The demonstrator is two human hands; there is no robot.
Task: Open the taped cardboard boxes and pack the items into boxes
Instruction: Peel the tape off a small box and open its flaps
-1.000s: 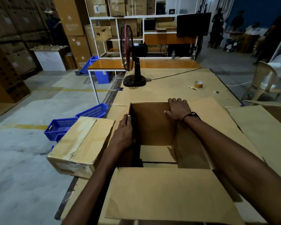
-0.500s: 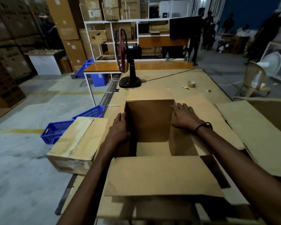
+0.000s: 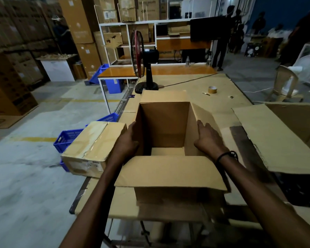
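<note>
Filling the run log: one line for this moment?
left hand: on open box wall | right hand: on right flap | box: empty | taped box: unopened

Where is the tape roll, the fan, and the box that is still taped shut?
tape roll (image 3: 212,90), head view, on its front outer side.
fan (image 3: 137,54), head view, on its red grille.
taped box (image 3: 95,140), head view, on its taped top.
</note>
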